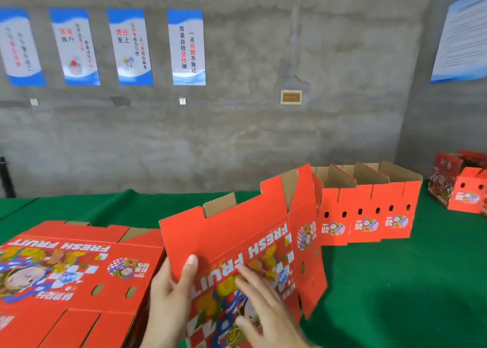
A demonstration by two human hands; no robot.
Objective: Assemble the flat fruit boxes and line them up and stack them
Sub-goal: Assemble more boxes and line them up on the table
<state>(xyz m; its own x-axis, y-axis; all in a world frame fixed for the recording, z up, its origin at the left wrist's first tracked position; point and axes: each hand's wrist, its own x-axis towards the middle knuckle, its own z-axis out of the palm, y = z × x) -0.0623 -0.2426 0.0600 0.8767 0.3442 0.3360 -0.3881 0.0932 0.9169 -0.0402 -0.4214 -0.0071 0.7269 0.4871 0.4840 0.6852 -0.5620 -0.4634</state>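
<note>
A red fruit box [237, 237] printed FRESH FRUIT stands half unfolded in front of me, tilted, its brown inside showing at the top. My left hand [168, 292] grips its left edge, thumb on the printed face. My right hand [263, 303] lies flat on that face with fingers spread. To the left lies a stack of flat red boxes [73, 274]. Behind and right, three assembled open boxes [369, 210] stand side by side in a row on the green table [408, 295].
More red boxes [463, 187] sit at the far right edge of the table. A grey concrete wall with several blue and white posters [187, 47] rises behind the table. Green cloth shows at right and at the back left.
</note>
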